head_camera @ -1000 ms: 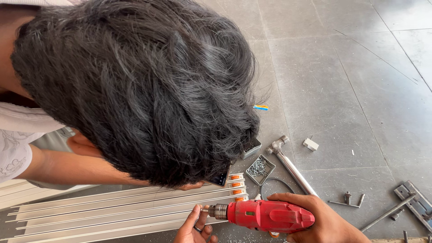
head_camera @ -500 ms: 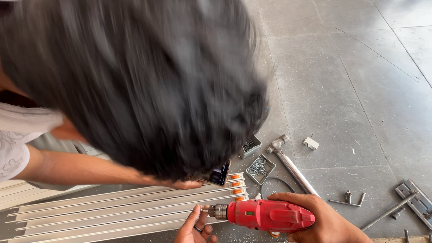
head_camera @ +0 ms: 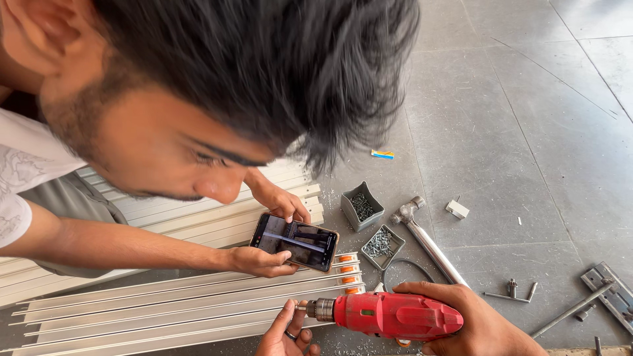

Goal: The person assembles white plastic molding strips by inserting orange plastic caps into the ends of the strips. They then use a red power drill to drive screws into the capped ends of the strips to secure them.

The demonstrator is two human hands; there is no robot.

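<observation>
My right hand (head_camera: 471, 323) grips a red power drill (head_camera: 389, 315) lying level, its chuck pointing left at the end of a pale aluminium track profile (head_camera: 178, 310) on the floor. My left hand (head_camera: 287, 331) pinches at the drill's tip beside the profile's end, which has orange inserts (head_camera: 346, 270). Another person leans in from the left, head filling the top of the view, and holds a phone (head_camera: 295, 241) in both hands over the profile.
Two small grey boxes of screws (head_camera: 362, 206) (head_camera: 382, 245) sit on the grey tiled floor (head_camera: 527, 118) beside a hammer (head_camera: 425, 237). More pale profiles (head_camera: 198, 214) lie behind. Metal fittings (head_camera: 610, 293), a small white block (head_camera: 457, 209) and a blue-yellow scrap (head_camera: 382, 154) lie around.
The other person's head has lifted and moved up-left, uncovering the phone held in both hands and the screw boxes. My hands and the drill have stayed put.
</observation>
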